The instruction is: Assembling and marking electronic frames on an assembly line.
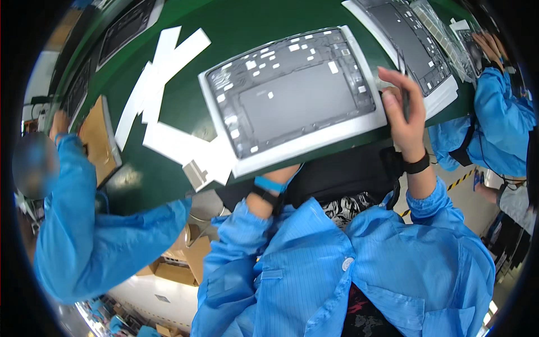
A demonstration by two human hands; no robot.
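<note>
A dark grey flat panel (292,98) dotted with several small white stickers lies in a white tray (314,143) on the green table (236,28). The tray's near edge juts past the table edge. My left hand (279,175) reaches under that near edge and holds the tray from below; its fingers are hidden, and a blue band and a black strap sit on the wrist. My right hand (401,115) is raised at the tray's right edge, fingers closed on a thin dark tool (403,78) that points up.
White paper strips (163,73) lie on the table left of the tray. A second panel in a white tray (415,45) sits at the upper right, by a co-worker's hands (489,48). Another co-worker in blue (73,208) works at the left, beside a brown board (98,137).
</note>
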